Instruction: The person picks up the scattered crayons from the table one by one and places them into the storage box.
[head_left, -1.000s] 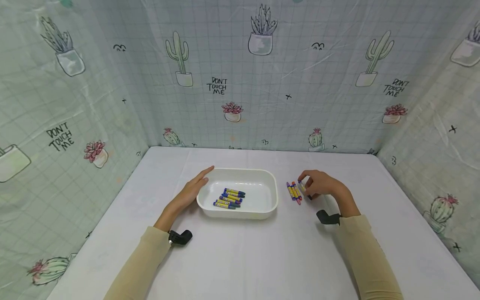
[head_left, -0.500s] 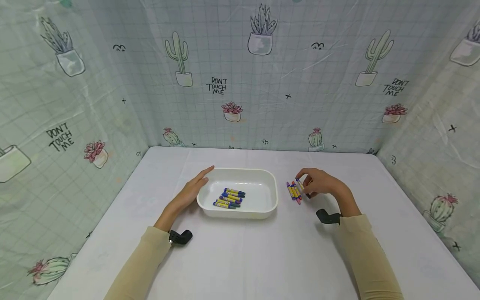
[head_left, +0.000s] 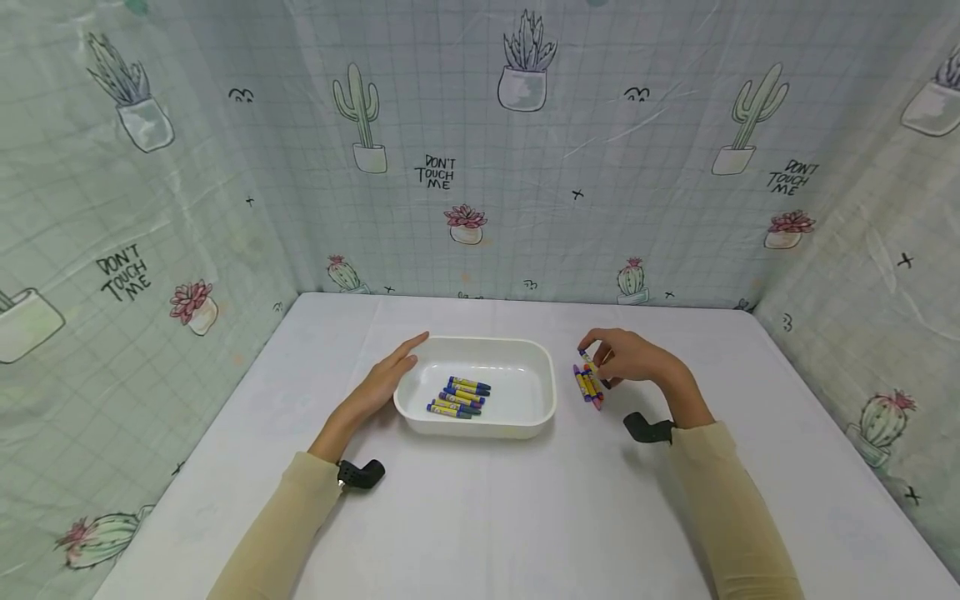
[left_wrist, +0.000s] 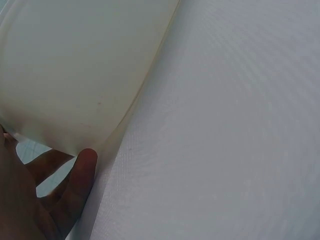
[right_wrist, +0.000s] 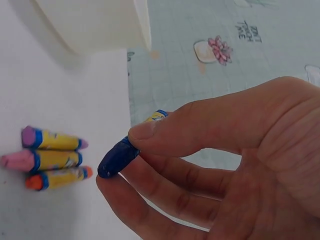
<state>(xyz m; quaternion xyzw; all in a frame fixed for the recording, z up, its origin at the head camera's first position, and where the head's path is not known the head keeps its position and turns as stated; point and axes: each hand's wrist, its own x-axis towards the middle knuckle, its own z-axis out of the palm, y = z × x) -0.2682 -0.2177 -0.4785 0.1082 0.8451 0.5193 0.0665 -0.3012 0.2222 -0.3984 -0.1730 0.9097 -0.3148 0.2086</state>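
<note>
My left hand [head_left: 377,387] rests against the left end of a white rectangular tray [head_left: 480,428], fingers extended along its side. In the left wrist view, the thumb touches the tray wall [left_wrist: 85,75]. Several crayons [head_left: 461,398] with yellow wrappers lie inside the tray, left of its middle. To its right, my right hand [head_left: 633,357] pinches a dark blue crayon [right_wrist: 118,159] between thumb and fingers, raised off the table. Below and left of that hand, a purple crayon [right_wrist: 60,141], a pink crayon [right_wrist: 57,160] and an orange crayon [right_wrist: 62,178] lie side by side.
A white cloth [head_left: 480,517] covers the table under everything. Behind and at the sides hangs a curtain [head_left: 480,125] printed with cacti. Each wrist wears a black camera mount, the left mount [head_left: 362,475] and the right mount [head_left: 647,428].
My right hand has lifted the dark blue crayon and moved slightly left and away from me, over the loose crayons. The left hand and the tray have stayed put.
</note>
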